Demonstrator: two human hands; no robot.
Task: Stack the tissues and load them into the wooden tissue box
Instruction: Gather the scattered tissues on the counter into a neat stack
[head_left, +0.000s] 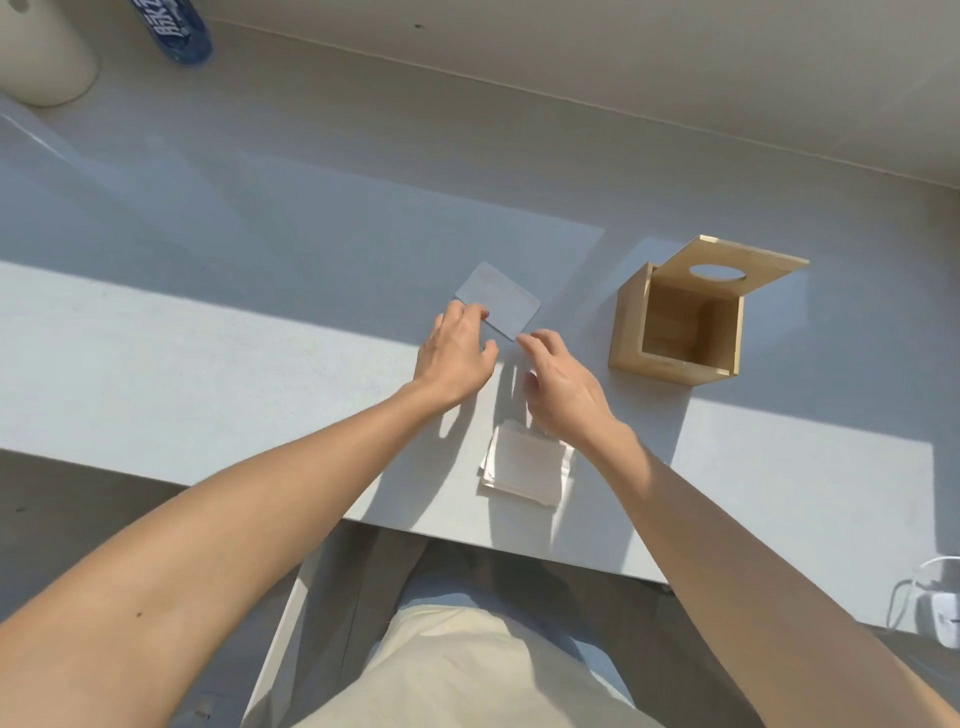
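A person is reaching both arms out over the pale bench (218, 364) toward a single folded tissue (501, 300) that is lying flat in the shaded strip beyond the sunlit area. The left hand (457, 356) is resting its fingertips on the tissue's near left edge, fingers spread and loosely curved, pressing rather than gripping; it is probably pinning the sheet so it does not slide. The right hand (563, 384) is hovering open just beside the tissue's near corner, fingers slightly curled and holding nothing, seemingly getting ready to pinch or lift that corner. Nearer the body, partly under the right wrist, a small stack of tissues (524, 467) is sitting on the bench in full sun, its layers slightly fanned and not squared up. It looks as though the lone sheet is meant to join this pile, which would explain why both hands are working at its near edge. The wooden tissue box (675, 332) is standing well to the right of the tissue, its lid (727, 267) with the oval slot tipped up and back, leaving the inside open and empty, so loading is not yet begun. Keeping the box open and close by should make dropping the finished stack in a short move.
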